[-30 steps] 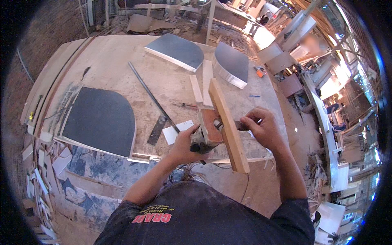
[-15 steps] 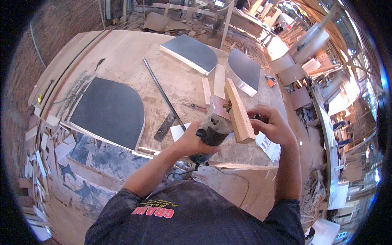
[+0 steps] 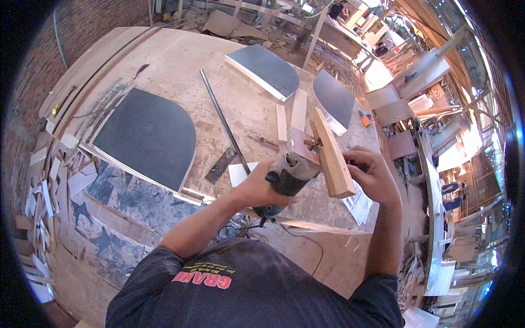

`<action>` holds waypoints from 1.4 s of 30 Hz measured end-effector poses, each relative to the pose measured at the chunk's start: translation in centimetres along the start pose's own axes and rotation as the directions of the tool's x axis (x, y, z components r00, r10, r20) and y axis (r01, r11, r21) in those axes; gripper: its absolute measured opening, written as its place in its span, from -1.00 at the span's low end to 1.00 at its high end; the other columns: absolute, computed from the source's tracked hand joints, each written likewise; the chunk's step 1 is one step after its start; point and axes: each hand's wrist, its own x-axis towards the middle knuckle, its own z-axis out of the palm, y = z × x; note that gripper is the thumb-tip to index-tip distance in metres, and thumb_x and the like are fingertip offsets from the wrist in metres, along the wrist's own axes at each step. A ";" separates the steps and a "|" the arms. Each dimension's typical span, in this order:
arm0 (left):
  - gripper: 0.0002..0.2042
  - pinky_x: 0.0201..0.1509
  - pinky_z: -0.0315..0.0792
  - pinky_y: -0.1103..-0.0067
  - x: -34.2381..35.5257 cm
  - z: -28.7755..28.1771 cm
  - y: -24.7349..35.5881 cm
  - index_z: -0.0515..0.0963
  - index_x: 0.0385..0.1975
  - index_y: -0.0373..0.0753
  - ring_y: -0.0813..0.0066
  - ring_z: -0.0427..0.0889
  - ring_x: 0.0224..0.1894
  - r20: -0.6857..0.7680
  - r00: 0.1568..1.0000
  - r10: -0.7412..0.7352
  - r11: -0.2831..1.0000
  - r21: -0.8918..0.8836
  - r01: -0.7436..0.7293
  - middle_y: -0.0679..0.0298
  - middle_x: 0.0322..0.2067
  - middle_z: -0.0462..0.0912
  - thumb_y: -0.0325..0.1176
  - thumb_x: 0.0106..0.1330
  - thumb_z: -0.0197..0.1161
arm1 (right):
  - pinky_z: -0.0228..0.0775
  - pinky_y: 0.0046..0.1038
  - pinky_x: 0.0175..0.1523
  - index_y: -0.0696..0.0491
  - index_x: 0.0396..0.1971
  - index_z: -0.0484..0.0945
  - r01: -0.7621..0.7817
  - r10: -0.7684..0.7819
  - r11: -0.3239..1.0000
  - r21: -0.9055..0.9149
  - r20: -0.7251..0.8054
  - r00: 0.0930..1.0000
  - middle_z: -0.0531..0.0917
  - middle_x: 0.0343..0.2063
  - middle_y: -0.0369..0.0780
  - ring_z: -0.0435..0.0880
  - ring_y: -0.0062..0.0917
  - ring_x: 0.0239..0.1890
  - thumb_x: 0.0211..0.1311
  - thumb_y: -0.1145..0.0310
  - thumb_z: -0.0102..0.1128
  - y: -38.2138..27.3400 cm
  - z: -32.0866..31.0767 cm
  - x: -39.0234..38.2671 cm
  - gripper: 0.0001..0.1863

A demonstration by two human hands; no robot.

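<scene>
My left hand (image 3: 261, 187) is wrapped around the dark body of a handheld trim router (image 3: 289, 183), which is tilted above the table. Its base is a flat brownish plate (image 3: 302, 143). Fixed across that plate is a wooden block (image 3: 333, 158), with a wing nut (image 3: 313, 144) beside it. My right hand (image 3: 374, 174) is at the block's outer side, thumb and fingers pinched together. Something small and dark sits between those fingertips, too hidden to name.
On the wooden table (image 3: 169, 54) lie dark rounded-corner panels (image 3: 145, 139), (image 3: 265, 71), (image 3: 334, 99), a long black bar (image 3: 219, 115), pliers (image 3: 265, 143), wood strips (image 3: 298, 109) and papers (image 3: 361, 205). A cable (image 3: 320, 246) hangs at the front edge. Offcuts (image 3: 52, 186) heap at left.
The router and block have turned slightly, showing more of the wing nut. My right hand has shifted a little along the block, its fingers still pinched. The view has swung slightly.
</scene>
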 end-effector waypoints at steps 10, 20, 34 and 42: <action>-0.45 0.10 0.51 0.47 0.3 0.2 0.6 0.62 -0.02 -0.32 0.45 0.67 -0.09 -0.072 0.997 0.036 0.992 -0.115 -0.044 0.20 -0.16 0.74 -0.31 -0.05 0.64 | 0.53 -0.53 -0.16 0.32 0.01 0.67 -0.079 0.081 0.989 0.127 -0.006 0.997 0.67 -0.26 -0.19 0.73 -0.58 -0.28 0.35 0.36 0.37 -0.9 -0.3 -0.2 -0.63; -0.36 0.14 0.52 0.45 0.4 -0.6 1.3 0.58 0.06 -0.31 0.43 0.67 -0.03 -0.015 0.995 -0.101 0.994 -0.048 0.100 0.20 -0.08 0.72 -0.28 -0.08 0.68 | 0.52 -0.52 -0.18 0.32 0.02 0.66 -0.009 0.009 1.000 0.014 0.008 1.000 0.67 -0.27 -0.19 0.70 -0.60 -0.31 0.37 0.33 0.36 -0.6 -0.8 0.5 -0.62; -0.38 0.12 0.53 0.44 0.9 -0.6 0.4 0.60 0.03 -0.31 0.41 0.69 -0.05 -0.016 0.998 -0.061 0.996 -0.068 0.059 0.20 -0.10 0.73 -0.30 -0.10 0.67 | 0.58 -0.52 -0.12 0.31 0.03 0.66 -0.042 0.041 0.998 0.042 0.030 0.999 0.69 -0.25 -0.19 0.74 -0.59 -0.25 0.37 0.34 0.36 0.0 -1.2 0.8 -0.63; -0.36 0.15 0.53 0.44 0.9 -0.4 0.4 0.58 0.05 -0.31 0.39 0.69 -0.03 -0.032 0.996 -0.082 0.994 -0.076 0.079 0.19 -0.07 0.72 -0.31 -0.10 0.68 | 0.55 -0.52 -0.13 0.29 0.01 0.68 -0.045 0.044 0.999 0.027 0.022 0.999 0.70 -0.27 -0.19 0.71 -0.60 -0.25 0.33 0.30 0.41 0.7 -1.7 0.7 -0.60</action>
